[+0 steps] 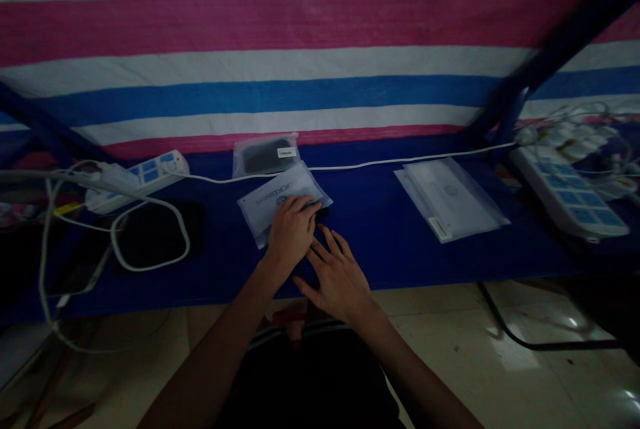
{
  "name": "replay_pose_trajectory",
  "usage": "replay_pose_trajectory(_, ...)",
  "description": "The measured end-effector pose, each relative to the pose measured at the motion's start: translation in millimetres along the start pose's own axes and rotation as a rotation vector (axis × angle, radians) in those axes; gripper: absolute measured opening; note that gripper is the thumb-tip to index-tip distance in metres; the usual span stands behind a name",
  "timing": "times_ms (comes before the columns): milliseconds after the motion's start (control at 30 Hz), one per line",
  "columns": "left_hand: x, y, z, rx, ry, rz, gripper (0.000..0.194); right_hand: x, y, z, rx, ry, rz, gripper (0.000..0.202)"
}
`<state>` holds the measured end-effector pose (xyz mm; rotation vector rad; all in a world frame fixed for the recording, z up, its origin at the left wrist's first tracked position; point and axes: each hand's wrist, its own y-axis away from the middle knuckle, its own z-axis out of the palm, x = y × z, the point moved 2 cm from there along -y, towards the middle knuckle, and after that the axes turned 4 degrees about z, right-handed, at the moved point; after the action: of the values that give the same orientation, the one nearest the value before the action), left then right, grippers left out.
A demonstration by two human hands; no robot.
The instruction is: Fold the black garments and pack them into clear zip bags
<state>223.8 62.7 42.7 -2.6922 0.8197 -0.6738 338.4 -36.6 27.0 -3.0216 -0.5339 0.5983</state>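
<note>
My left hand [293, 225] lies over the lower right part of a frosted plastic pouch [273, 199] with faint grey lettering. Its fingers stretch to the right, and the thumb is hidden. A small dark thing [323, 212] shows at those fingertips, too dim to name. Close beside it, my right hand [340, 279] rests on the blue tabletop [380, 255], fingers spread and empty, its fingertips near the left hand. Behind the pouch is another clear pouch [240, 155] with a dark flat item inside and a white barcode label [287, 152].
More frosted pouches [450, 192] lie stacked to the right. Power strips stand at the left [150, 175] and right [575, 195], the right one crowded with plugs. A white cable [380, 163] crosses the back. A phone [90, 259] and looped white cord [187, 242] sit left. Striped sheeting [300, 95] hangs behind.
</note>
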Motion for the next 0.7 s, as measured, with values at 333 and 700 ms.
replay_pose_trajectory(333, 15.4, -0.7, -1.5, -0.034, 0.002, -0.001, 0.028, -0.7, -0.1, 0.1, -0.001, -0.004, 0.01, 0.065)
replay_pose_trajectory(700, -31.1, 68.8, -42.3, 0.327, -0.019, -0.129, 0.027, -1.0, -2.1, -1.5, 0.022, -0.011, 0.025, 0.079)
